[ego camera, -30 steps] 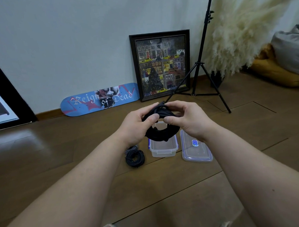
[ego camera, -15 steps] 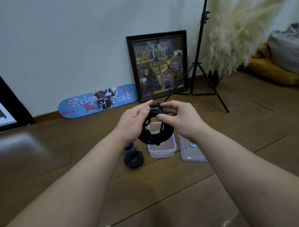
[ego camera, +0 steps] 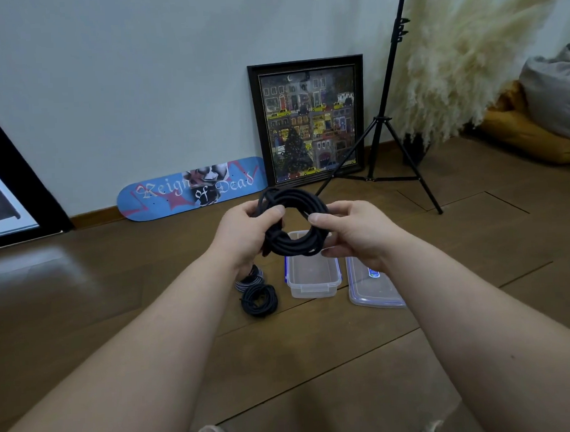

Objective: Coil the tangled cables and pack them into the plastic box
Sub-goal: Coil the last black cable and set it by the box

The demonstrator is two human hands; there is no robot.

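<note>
Black cable coil (ego camera: 293, 222); clear box (ego camera: 313, 275); blue skateboard deck (ego camera: 165, 196).

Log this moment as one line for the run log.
both hands grip black cable coil above open plastic box | lid off | two coils on floor

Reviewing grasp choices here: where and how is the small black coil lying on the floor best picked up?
Probably from above, pinching across one side of the small black coil's bundled loops. It lies flat on the floor with an open centre, beside the plastic box, so one finger can enter the hole.
</note>
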